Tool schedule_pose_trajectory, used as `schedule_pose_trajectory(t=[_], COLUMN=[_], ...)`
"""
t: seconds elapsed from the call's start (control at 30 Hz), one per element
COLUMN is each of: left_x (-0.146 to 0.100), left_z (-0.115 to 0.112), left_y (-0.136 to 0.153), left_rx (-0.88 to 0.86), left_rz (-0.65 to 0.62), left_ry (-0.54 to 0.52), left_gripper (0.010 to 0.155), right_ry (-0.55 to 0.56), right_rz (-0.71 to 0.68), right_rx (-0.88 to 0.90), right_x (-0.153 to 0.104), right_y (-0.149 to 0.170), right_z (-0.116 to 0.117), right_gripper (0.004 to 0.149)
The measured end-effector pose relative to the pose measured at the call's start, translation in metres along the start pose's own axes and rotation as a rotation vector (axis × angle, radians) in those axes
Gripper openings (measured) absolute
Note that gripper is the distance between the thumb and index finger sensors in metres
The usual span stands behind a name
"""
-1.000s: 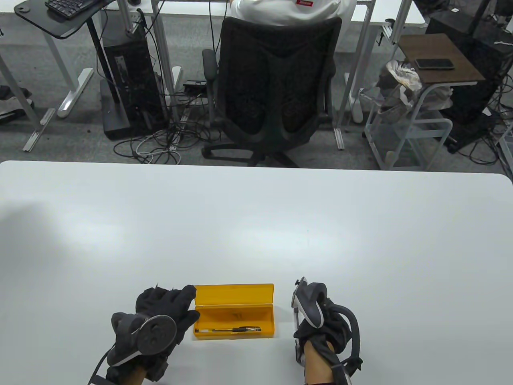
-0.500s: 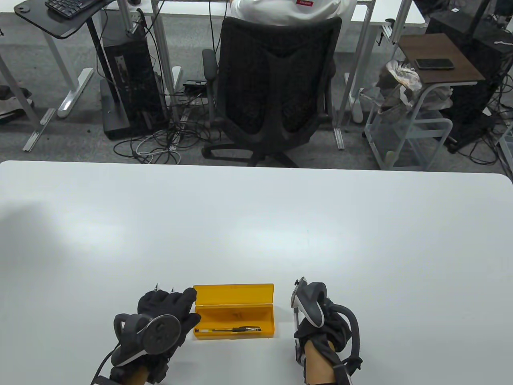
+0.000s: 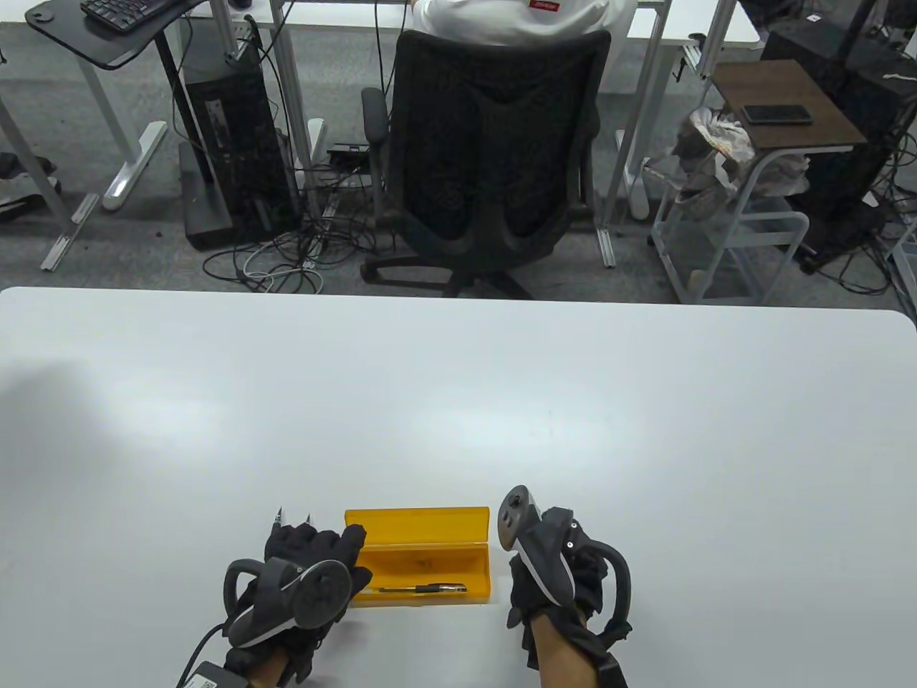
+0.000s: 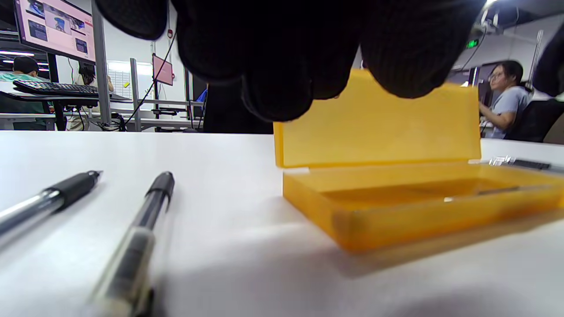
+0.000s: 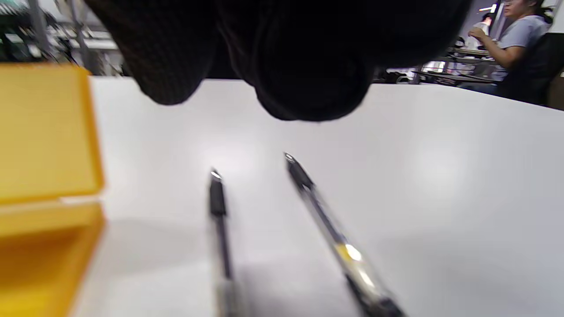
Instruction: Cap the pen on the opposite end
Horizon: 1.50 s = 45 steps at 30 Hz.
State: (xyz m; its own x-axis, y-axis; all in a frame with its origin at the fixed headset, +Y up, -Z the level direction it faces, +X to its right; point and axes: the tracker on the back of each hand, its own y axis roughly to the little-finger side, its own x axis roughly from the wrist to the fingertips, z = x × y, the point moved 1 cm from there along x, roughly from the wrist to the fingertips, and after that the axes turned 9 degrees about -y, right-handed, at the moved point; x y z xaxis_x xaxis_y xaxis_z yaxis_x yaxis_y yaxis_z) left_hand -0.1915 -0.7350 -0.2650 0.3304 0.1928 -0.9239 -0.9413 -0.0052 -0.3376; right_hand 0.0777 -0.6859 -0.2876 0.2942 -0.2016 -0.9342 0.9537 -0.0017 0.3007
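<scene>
A: Reaching for the pen (image 3: 423, 589) in the yellow case (image 3: 420, 527) next, probably. Best pinched mid-barrel, lifted level, cap pulled straight off.

B: Yep. Left hand (image 3: 304, 573) low over the case's left end, fingers loosely curled, holding nothing. Right hand (image 3: 555, 577) just right of it, grip unclear. More pens (image 4: 141, 229) on the tabletop (image 3: 458, 401).

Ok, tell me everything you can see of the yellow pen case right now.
The yellow pen case is translucent orange-yellow plastic, open, its hinged lid standing up along the far side. It lies flat on the white table between both hands. One pen lies inside along the near wall. The left hand overlaps its left end.
</scene>
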Motion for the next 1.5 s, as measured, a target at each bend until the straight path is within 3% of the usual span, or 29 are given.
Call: schedule_pose_trajectory(t=[0.1, 0.3, 0.67, 0.87, 1.4, 1.5], left_x=[0.002, 0.004, 0.006, 0.007, 0.009, 0.010], left_z=[-0.009, -0.019, -0.024, -0.025, -0.028, -0.029], left_y=[-0.001, -0.003, -0.004, -0.003, -0.003, -0.003], left_rx=[0.050, 0.115, 0.127, 0.110, 0.100, 0.097], left_rz=[-0.004, -0.004, -0.007, 0.007, 0.014, 0.017], left_ry=[0.036, 0.101, 0.169, 0.196, 0.209, 0.211], left_gripper=[0.063, 0.066, 0.068, 0.068, 0.068, 0.068], right_ry=[0.019, -0.055, -0.108, -0.185, -0.018, -0.032], right_rz=[-0.085, -0.290, -0.549, -0.536, -0.488, -0.496], right_rx=[0.037, 0.108, -0.144, -0.225, -0.290, -0.277], right_x=[-0.007, -0.011, -0.018, -0.009, -0.005, -0.004], right_y=[-0.009, -0.028, -0.088, -0.093, -0.092, -0.092], right_z=[0.000, 0.006, 0.044, 0.066, 0.076, 0.076], right_gripper=[0.054, 0.047, 0.045, 0.042, 0.041, 0.042])
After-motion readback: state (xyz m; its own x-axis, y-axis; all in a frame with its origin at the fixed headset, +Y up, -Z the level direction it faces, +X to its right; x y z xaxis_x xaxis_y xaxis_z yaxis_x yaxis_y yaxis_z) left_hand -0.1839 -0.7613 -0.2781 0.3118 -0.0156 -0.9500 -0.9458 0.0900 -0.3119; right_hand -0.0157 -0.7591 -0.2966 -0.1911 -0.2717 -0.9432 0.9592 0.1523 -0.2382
